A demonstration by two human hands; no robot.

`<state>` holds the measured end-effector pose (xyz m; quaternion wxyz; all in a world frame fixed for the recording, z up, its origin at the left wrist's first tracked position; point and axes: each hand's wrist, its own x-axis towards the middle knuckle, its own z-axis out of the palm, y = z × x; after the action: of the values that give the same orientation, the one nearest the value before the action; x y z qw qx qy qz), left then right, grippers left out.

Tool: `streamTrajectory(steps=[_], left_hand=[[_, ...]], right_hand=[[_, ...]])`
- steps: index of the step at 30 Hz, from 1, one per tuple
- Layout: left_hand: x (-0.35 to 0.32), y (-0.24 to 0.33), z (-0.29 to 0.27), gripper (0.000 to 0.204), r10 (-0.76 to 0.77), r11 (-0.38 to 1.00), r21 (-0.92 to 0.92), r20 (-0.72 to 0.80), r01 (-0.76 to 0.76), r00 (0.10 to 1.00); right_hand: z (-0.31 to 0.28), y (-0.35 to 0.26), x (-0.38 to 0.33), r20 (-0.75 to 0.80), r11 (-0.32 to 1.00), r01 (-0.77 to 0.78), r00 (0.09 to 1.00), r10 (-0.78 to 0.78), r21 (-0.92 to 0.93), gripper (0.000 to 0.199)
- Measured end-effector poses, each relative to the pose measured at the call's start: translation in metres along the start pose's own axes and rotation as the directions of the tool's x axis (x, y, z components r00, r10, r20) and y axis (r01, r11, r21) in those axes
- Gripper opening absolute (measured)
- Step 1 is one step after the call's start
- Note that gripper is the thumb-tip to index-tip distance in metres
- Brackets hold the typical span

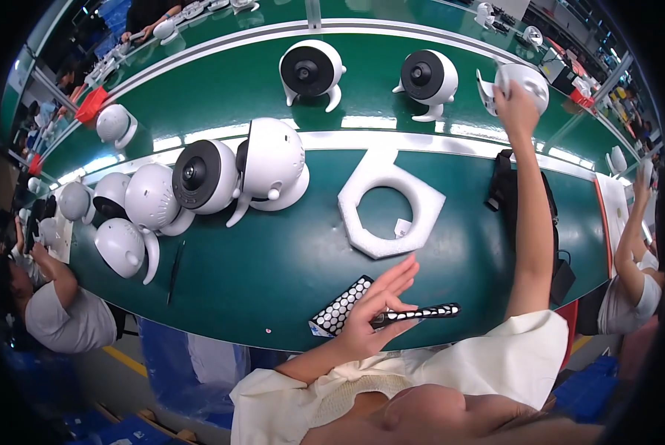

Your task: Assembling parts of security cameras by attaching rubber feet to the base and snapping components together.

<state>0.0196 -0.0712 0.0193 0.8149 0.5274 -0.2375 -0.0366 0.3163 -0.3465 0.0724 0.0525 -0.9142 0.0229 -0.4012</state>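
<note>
My left hand (377,315), near the front edge of the bench, holds a black strip covered in white round dots (440,311) in a pinch, its other fingers stretched forward. Beside that hand lies a black sheet with the same white dots (341,305); whether strip and sheet are one piece I cannot tell. Stretched far to the right, my right hand (518,111) grips a round white camera (529,80) with a curved stand on the raised rear shelf. Between my arms sits a white foam ring (355,230) with a small white tag inside it.
Several white ball-shaped cameras (149,194) crowd the left of the green bench (236,274). Two more cameras with black fronts (310,68) stand on the rear shelf. A dark pen-like tool (175,273) lies at left, a black bag (504,189) beneath my right arm. Co-workers sit either side.
</note>
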Motion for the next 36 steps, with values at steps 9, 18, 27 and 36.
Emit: streamTrajectory(steps=[9, 18, 27, 36], left_hand=[[0.0, -0.002, 0.001, 0.015, -0.016, 1.0, -0.018, -0.012, 0.016, 1.0], [-0.002, -0.001, -0.003, 0.016, -0.018, 0.999, 0.049, -0.023, 0.019, 1.0], [-0.003, -0.002, 0.001, 0.016, -0.05, 0.998, 0.027, -0.004, 0.051, 0.999], [-0.001, -0.002, 0.002, 0.017, -0.04, 0.999, 0.034, 0.027, 0.039, 0.999]], right_hand=[[0.107, 0.062, -0.026, 0.289, 0.909, 0.175, 0.955, -0.063, -0.379, 0.018], [0.112, 0.041, -0.027, 0.631, 0.97, 0.071, 0.77, 0.096, -0.234, 0.048], [0.101, 0.021, -0.029, 0.697, 0.678, -0.425, 0.694, -0.181, 0.6, 0.114], [0.11, -0.003, -0.018, 0.24, 0.516, -0.383, 0.915, 0.324, 0.766, 0.106]])
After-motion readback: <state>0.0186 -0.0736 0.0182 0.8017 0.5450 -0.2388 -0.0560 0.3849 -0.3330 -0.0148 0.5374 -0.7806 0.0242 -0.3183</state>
